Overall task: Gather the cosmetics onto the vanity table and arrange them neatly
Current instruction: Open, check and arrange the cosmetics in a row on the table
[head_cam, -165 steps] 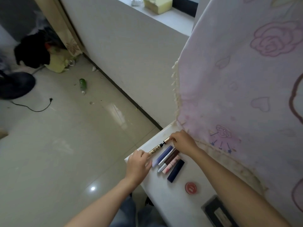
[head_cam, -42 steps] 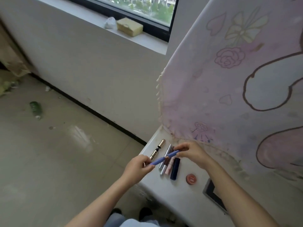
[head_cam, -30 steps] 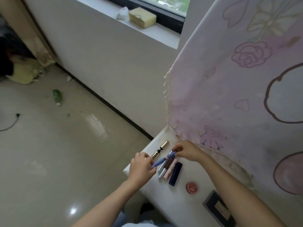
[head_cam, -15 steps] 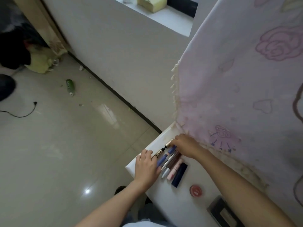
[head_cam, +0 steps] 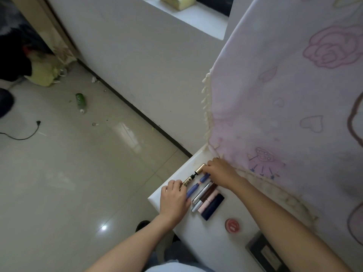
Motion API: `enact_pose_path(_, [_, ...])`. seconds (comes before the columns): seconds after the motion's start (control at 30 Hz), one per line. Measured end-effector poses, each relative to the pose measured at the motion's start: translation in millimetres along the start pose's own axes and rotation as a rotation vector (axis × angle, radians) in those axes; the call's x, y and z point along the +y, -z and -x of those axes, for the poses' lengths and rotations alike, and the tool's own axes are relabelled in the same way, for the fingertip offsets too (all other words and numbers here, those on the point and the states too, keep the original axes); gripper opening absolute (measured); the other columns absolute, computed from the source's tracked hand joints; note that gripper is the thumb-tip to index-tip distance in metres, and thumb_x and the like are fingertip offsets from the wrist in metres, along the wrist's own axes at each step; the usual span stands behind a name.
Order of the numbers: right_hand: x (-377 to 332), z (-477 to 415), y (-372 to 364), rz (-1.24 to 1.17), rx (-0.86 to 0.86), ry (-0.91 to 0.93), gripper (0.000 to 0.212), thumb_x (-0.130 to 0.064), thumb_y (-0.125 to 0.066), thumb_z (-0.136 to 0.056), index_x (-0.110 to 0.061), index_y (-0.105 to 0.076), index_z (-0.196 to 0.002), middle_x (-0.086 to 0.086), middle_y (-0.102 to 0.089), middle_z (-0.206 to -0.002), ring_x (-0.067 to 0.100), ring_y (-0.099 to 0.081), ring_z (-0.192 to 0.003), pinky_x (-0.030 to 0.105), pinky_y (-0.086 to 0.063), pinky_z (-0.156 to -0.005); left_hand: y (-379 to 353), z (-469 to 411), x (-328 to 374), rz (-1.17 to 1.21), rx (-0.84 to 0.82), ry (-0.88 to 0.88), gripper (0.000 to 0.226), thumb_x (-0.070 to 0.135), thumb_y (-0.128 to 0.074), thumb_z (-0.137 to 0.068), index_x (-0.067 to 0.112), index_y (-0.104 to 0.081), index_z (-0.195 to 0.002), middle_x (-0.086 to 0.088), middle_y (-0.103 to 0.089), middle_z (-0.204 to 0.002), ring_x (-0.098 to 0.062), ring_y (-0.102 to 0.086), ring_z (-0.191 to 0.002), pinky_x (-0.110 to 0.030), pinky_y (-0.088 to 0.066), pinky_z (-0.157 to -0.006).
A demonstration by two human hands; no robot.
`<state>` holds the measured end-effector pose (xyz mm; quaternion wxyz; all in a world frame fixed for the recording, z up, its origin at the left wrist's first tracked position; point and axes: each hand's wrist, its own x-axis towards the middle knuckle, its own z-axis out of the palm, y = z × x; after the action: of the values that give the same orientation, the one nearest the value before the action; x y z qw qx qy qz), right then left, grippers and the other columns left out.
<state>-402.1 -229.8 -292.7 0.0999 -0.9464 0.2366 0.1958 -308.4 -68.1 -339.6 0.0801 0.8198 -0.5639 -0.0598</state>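
On the white vanity table [head_cam: 212, 244] a row of slim cosmetics lies side by side: a black-and-gold pen [head_cam: 193, 175], a blue pen [head_cam: 193, 189], a silver pen [head_cam: 200, 193], a brown tube [head_cam: 209, 192], a pink tube [head_cam: 207, 201] and a navy tube [head_cam: 213, 207]. My left hand [head_cam: 172, 200] pinches the near end of the blue pen at the table's corner. My right hand [head_cam: 222, 173] holds its far end, with fingers also over the gold cap. The blue pen lies low in the row, between the black-and-gold pen and the silver one.
A round red compact [head_cam: 232, 225] and a dark flat palette [head_cam: 264, 252] lie nearer me on the table. A pink patterned cloth [head_cam: 294, 95] hangs right behind the row. Below the table's left edge is the tiled floor, with a green bottle [head_cam: 80, 99] and a cable [head_cam: 29, 133].
Both hands lifted the blue pen out of the row, then lowered it back beside the black-and-gold pen. The camera has tilted down.
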Motion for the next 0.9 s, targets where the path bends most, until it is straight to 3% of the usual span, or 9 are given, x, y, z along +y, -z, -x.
enact_pose_path(0.13, [7.8,10.0,1.7,-0.198,0.011,-0.128,0.029,-0.013,-0.047,-0.090,-0.015,-0.056,-0.118,0.010,-0.057,-0.117,0.026,-0.051,-0.107,0.034,-0.042,-0.086,-1.9,1.9,-1.3,0.002,0.052,0.008,0.025,0.031,-0.074,-0.045,0.017,-0.060,-0.061,0.002,-0.064,-0.076,-0.018,-0.052,-0.076,-0.029,-0.044,-0.058])
enact_pose_path(0.2, [13.6,15.3,0.0,-0.267,0.039,-0.217,0.017,-0.016,-0.047,-0.091,-0.019,-0.063,-0.087,0.010,-0.061,-0.106,0.027,-0.055,-0.102,0.031,-0.043,-0.077,-3.5,2.8,-1.8,0.016,0.115,0.012,0.013,0.028,-0.060,-0.056,0.016,-0.059,-0.060,-0.001,-0.066,-0.082,-0.020,-0.044,-0.084,-0.031,-0.034,-0.067])
enact_pose_path(0.27, [16.9,19.5,-2.9,-0.270,0.030,-0.298,0.037,-0.016,-0.044,-0.091,-0.021,-0.042,-0.055,0.010,-0.058,-0.079,0.029,-0.058,-0.091,0.028,-0.035,-0.065,-4.8,4.2,-0.3,0.042,0.165,-0.019,0.014,0.023,-0.046,-0.062,0.015,-0.056,-0.058,-0.005,-0.067,-0.084,-0.022,-0.042,-0.087,-0.032,-0.027,-0.067])
enact_pose_path(0.33, [15.8,22.4,-6.4,-0.285,0.040,-0.339,0.032,-0.017,-0.043,-0.092,-0.011,-0.050,-0.062,0.013,-0.059,-0.084,0.030,-0.057,-0.091,0.029,-0.033,-0.064,-5.5,7.0,2.5,0.049,0.201,-0.075,0.014,0.019,-0.044,-0.064,0.015,-0.054,-0.056,-0.007,-0.067,-0.086,-0.024,-0.043,-0.089,-0.033,-0.026,-0.067])
enact_pose_path(0.4, [11.8,23.3,-8.5,-0.264,0.048,-0.345,0.027,-0.019,-0.041,-0.093,-0.003,-0.062,-0.088,0.016,-0.061,-0.102,0.029,-0.054,-0.098,0.031,-0.038,-0.068,-6.2,9.1,5.4,0.042,0.214,-0.114,0.015,0.018,-0.045,-0.064,0.015,-0.055,-0.055,-0.009,-0.068,-0.088,-0.026,-0.043,-0.091,-0.033,-0.026,-0.067])
enact_pose_path(0.5, [5.9,24.0,-11.5,-0.225,0.039,-0.343,0.031,-0.021,-0.037,-0.095,-0.004,-0.061,-0.104,0.014,-0.055,-0.115,0.029,-0.048,-0.106,0.033,-0.041,-0.083,-6.9,9.8,8.8,0.032,0.202,-0.119,0.016,0.019,-0.045,-0.064,0.014,-0.054,-0.051,-0.008,-0.068,-0.086,-0.026,-0.043,-0.089,-0.033,-0.025,-0.065])
enact_pose_path(0.73, [-4.5,29.8,-10.9,-0.268,0.105,-0.410,0.031,-0.025,-0.039,-0.094,-0.004,-0.062,-0.099,0.013,-0.058,-0.110,0.029,-0.049,-0.104,0.035,-0.041,-0.084,-7.0,12.2,17.8,0.036,0.162,-0.090,0.019,0.016,-0.044,-0.061,0.012,-0.057,-0.048,-0.008,-0.070,-0.086,-0.025,-0.044,-0.091,-0.033,-0.026,-0.066])
enact_pose_path(0.83, [-6.4,40.8,-3.1,-0.450,0.213,-0.475,0.034,-0.030,-0.044,-0.093,-0.014,-0.050,-0.064,0.006,-0.051,-0.073,0.021,-0.049,-0.075,0.031,-0.035,-0.068,-0.2,15.4,22.1,0.077,0.172,-0.063,0.026,0.027,-0.044,-0.066,0.014,-0.062,-0.051,-0.005,-0.071,-0.088,-0.023,-0.044,-0.093,-0.032,-0.026,-0.068])
enact_pose_path(0.9, [-9.1,49.7,3.9,-0.665,0.284,-0.536,0.032,-0.033,-0.051,-0.091,-0.017,-0.044,-0.065,-0.004,-0.046,-0.064,0.014,-0.046,-0.064,0.027,-0.034,-0.065,7.3,17.1,23.7,0.161,0.206,-0.036,0.027,0.031,-0.045,-0.067,0.015,-0.063,-0.056,-0.003,-0.070,-0.087,-0.019,-0.044,-0.092,-0.030,-0.026,-0.068])
